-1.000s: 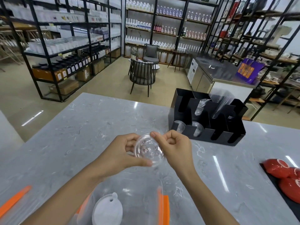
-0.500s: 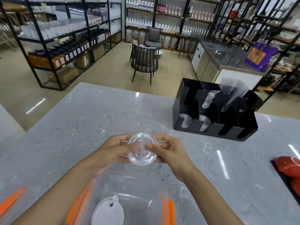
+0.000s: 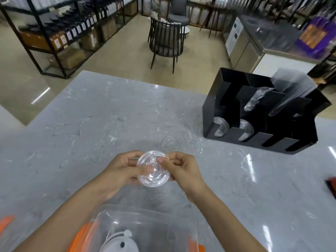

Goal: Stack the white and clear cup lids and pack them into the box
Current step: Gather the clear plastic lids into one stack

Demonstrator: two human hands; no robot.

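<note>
Both hands hold a small stack of clear cup lids (image 3: 152,170) above the grey marble counter (image 3: 91,128). My left hand (image 3: 121,171) grips its left side, thumb on top. My right hand (image 3: 183,170) pinches the right rim with thumb and fingertips. More clear lids (image 3: 181,144) lie flat on the counter just beyond my hands. Close to me stands a clear plastic box (image 3: 145,231) with orange latches, and a white cup lid (image 3: 120,242) lies inside it at the bottom edge of the view.
A black compartment organizer (image 3: 261,113) with clear lids and plastic sleeves stands at the right back of the counter. A red object (image 3: 331,186) shows at the right edge. An orange piece (image 3: 6,221) lies at the left. Beyond are chairs and shelving.
The camera has tilted down and closer. My hands have kept the clear lids between them, lowering slightly toward the box. Loose lids on the counter have come into view.
</note>
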